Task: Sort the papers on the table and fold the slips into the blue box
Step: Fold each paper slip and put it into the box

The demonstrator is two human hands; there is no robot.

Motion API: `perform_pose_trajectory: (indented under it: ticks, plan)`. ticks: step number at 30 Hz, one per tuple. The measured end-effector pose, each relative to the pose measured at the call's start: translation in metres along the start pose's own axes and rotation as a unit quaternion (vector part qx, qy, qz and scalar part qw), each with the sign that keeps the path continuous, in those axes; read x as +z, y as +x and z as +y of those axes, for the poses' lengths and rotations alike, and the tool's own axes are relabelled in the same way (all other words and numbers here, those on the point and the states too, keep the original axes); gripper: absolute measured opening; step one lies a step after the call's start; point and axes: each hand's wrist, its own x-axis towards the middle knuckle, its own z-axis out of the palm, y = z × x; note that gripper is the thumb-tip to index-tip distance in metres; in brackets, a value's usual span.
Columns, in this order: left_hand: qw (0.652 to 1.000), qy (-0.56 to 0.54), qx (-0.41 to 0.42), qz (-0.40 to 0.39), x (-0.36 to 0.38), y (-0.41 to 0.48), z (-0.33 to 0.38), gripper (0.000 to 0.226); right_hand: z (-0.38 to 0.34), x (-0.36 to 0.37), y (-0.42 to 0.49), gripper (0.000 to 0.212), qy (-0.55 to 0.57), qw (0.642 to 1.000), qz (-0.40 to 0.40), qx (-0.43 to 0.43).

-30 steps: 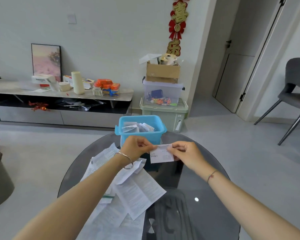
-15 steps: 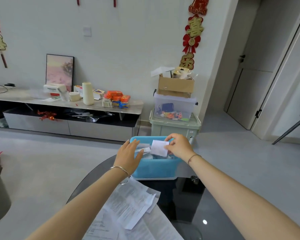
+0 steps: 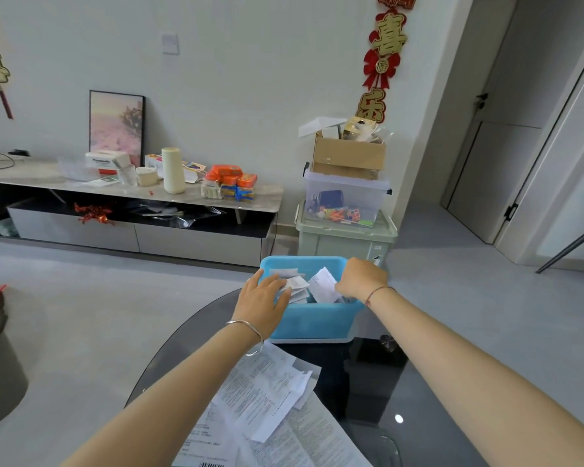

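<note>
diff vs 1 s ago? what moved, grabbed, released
The slip went forward from in front of the box down into it, carried by the right hand; grip now hidden. The left hand let go of it and now rests open on the box's left rim. Box and loose papers stayed put.

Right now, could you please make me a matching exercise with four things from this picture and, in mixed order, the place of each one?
Things:
1. left hand
2. right hand
3. loose papers
4. cardboard box

Places:
A. on top of the clear bin by the wall
B. flat on the dark table, on the near side of the blue box
C. at the blue box's right rim, fingers curled
D. over the blue box's left rim, fingers straight

Pairs: 1-D, 2-C, 3-B, 4-A
</note>
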Motion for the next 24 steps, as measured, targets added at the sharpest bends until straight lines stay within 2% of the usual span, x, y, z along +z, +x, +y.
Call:
perform_pose_trajectory:
  ticks: [2,4,7,9,11,13,15,17,18,20,22,24]
  plan:
    - [1.000,-0.019,0.002,-0.001,-0.002,-0.003,0.002,0.046,0.000,0.004,-0.004,0.033,0.010,0.999,-0.037,-0.010]
    - [0.998,-0.062,0.008,0.007,-0.003,-0.009,0.003,0.051,0.003,0.008,-0.009,0.042,0.032,0.999,-0.038,-0.020]
    - [0.993,-0.110,0.018,0.026,-0.008,-0.022,0.002,0.065,0.014,0.006,-0.027,0.029,0.085,0.992,0.065,-0.067]
    - [0.993,-0.119,0.013,0.021,-0.013,-0.035,0.001,0.072,0.020,0.006,-0.048,0.015,0.184,0.963,0.164,-0.110]
    - [0.993,-0.121,0.005,0.013,-0.017,-0.053,0.000,0.076,0.023,0.012,-0.074,0.014,0.294,0.925,0.206,-0.124]
    - [0.992,-0.127,0.001,0.003,-0.015,-0.078,-0.002,0.081,0.025,0.031,-0.101,0.016,0.375,0.909,0.148,-0.104]
    - [0.993,-0.119,-0.006,-0.018,-0.004,-0.100,-0.004,0.088,0.024,0.057,-0.122,0.014,0.406,0.910,0.030,-0.075]
    - [0.991,-0.087,-0.036,-0.097,0.004,-0.121,-0.002,0.092,0.021,0.079,-0.142,0.010,0.411,0.907,-0.082,-0.036]
    - [0.986,-0.059,-0.051,-0.149,0.009,-0.127,-0.002,0.091,0.020,0.087,-0.148,0.011,0.417,0.902,-0.113,-0.016]
    - [0.974,0.020,-0.044,-0.220,0.014,-0.139,0.003,0.080,0.019,0.096,-0.159,0.013,0.429,0.895,-0.123,0.010]
    - [0.975,0.082,-0.018,-0.204,0.016,-0.146,0.008,0.057,0.021,0.099,-0.166,0.014,0.444,0.889,-0.113,0.014]
    - [0.982,0.086,0.016,-0.168,0.010,-0.148,0.012,0.040,0.025,0.096,-0.171,0.014,0.447,0.888,-0.108,0.001]
